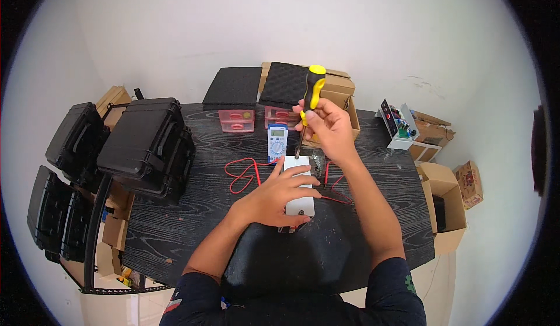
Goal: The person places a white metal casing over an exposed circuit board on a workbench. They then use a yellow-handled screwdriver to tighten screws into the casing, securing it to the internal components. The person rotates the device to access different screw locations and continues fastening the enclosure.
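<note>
Taking the white box under your hands as the centre of the dial, two upright black hard cases [74, 142] stand at your far left, towards nine o'clock, with more black hard cases [49, 209] just below them. Nearer in, between nine and ten o'clock, a stack of larger black hard cases [143, 136] sits on the black wood-grain table [204, 238]. At eleven o'clock a flat black foam sheet [233, 87] lies over a pink drawer box [237, 121]. A red test lead [234, 190] loops on the tabletop at nine, and the blue-and-white digital multimeter [277, 145] lies at eleven, just beyond the box.

Your left hand [273, 196] rests across the white box [298, 206], fingers spread apart over its top, thumb by the near end, where a dark screw head shows. The box lies lengthwise in front of you, on the table. An egg-crate foam sheet [284, 84] lies near twelve o'clock. The yellow-and-black screwdriver [315, 87] slants up at twelve, its tip at the box's far end — whether it sits in a screw is too small to tell. Your right hand [331, 130] grips the lower handle, fingers closed round it.

An opened device with a circuit board [399, 125] sits at two o'clock; an open cardboard box [446, 241] stands just past three, and a printed carton [469, 184] at three.
</note>
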A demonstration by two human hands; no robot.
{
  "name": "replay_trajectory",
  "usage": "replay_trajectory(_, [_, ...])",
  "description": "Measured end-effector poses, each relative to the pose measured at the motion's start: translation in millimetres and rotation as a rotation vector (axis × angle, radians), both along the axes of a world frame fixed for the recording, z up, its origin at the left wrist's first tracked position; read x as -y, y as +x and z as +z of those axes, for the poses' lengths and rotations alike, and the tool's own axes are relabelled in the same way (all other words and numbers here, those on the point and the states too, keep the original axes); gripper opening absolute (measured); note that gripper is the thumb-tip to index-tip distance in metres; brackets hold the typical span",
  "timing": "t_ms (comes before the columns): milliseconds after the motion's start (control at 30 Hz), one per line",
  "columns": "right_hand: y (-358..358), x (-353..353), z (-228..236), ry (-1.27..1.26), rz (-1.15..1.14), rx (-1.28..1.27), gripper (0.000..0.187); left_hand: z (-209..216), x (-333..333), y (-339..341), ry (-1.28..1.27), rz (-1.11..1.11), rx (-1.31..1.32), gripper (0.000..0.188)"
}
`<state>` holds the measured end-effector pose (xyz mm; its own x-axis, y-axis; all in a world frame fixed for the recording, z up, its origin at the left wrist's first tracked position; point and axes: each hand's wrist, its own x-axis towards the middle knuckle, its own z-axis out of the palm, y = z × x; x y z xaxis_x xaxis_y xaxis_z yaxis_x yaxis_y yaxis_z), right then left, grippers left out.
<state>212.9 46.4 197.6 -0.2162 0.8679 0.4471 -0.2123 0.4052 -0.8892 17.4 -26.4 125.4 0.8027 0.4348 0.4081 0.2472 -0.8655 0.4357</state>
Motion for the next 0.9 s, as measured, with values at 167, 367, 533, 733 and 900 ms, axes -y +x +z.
replay_trajectory(167, [-5,-1,-7,0.066,-0.111,0.009,0.031,-2,-1,-1,0.006,0.001,0.007,0.055])
replay_trajectory(367, [3,-5,-9,-0.004,0.033,-0.046,0.033,-3,-1,-1,0.009,-0.004,0.010,0.056])
replay_trajectory(533, [-3,-3,-15,0.130,-0.068,-0.020,0.036,-1,-1,0,0.009,-0.010,0.012,0.056])
replay_trajectory(733, [6,-2,-6,-0.019,0.058,-0.044,0.032,-3,-1,0,0.014,-0.011,0.020,0.055])
replay_trajectory(900, [-1,-2,-10,0.014,-0.040,0.026,0.032,-3,-2,0,0.007,-0.005,0.011,0.055])
